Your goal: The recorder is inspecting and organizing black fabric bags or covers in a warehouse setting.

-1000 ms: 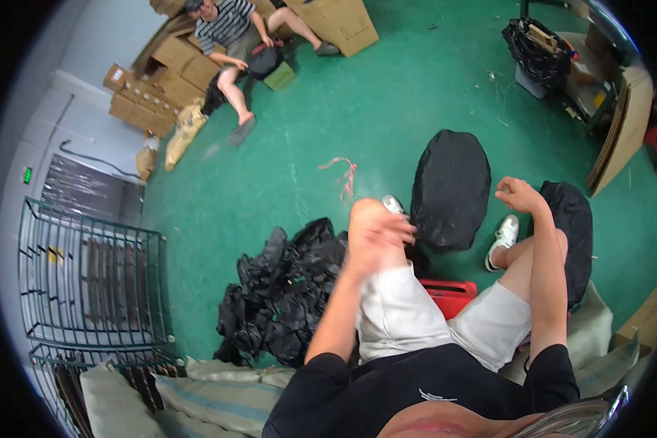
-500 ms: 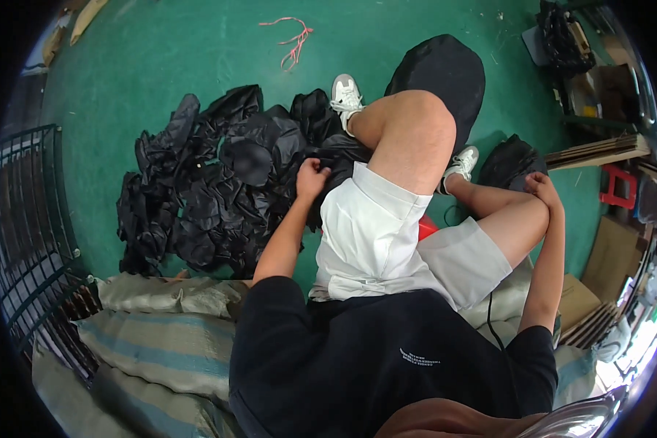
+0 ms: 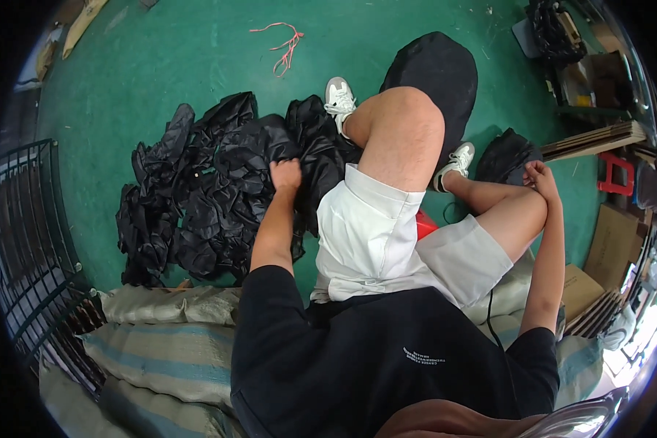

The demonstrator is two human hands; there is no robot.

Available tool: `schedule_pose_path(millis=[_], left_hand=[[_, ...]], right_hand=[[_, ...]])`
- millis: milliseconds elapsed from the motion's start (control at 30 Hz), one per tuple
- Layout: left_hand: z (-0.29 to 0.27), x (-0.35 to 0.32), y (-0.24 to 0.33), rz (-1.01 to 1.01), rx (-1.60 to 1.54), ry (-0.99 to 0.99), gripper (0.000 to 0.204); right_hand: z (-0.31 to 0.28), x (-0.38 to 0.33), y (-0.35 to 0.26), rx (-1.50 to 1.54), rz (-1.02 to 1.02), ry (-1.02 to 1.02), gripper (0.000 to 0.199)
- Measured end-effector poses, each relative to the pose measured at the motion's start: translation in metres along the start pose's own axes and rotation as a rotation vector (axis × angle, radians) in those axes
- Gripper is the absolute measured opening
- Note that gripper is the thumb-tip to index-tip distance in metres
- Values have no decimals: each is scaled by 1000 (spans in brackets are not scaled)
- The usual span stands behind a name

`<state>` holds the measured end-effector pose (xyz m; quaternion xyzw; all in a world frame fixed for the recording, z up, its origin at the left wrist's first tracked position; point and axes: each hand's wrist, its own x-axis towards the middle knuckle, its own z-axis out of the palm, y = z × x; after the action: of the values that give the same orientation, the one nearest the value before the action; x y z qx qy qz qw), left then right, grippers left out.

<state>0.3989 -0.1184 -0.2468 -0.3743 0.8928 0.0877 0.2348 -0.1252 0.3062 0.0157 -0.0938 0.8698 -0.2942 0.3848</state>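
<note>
So — L grip (image 3: 286, 174) @ blk pile (image 3: 228, 212)

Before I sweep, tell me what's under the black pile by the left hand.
Green floor shows around the black pile and through small gaps; anything else beneath it is hidden.

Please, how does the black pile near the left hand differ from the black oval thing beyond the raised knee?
The pile is many crumpled pieces; the oval thing looks like one smooth form. The pile's outline is ragged, the oval thing's rounded. The left hand is at the pile; neither hand is at the oval thing. Both are black.
</note>
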Motion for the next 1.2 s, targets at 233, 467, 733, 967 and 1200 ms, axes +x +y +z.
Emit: schedule_pose_path(millis=[233,467,733,967,1200], left_hand=[[-47,-31,-43,-69,-314,-71,37],[-86,-79,-40,28,-427,33,32],[-215,-66,-52,75,-1102,703,29],[-425,-38,98,580,-1186,962,30],[-472,-32,330,957,-188,679,20]], right_hand=[[-5,6,21,81,-85,-28,16],[-4,2,27,86,-140,-26,16],[12,1,6,-67,-249,-48,16],[43,-9,-81,4,-521,-322,19],[75,2,-181,1330,-732,-891,59]])
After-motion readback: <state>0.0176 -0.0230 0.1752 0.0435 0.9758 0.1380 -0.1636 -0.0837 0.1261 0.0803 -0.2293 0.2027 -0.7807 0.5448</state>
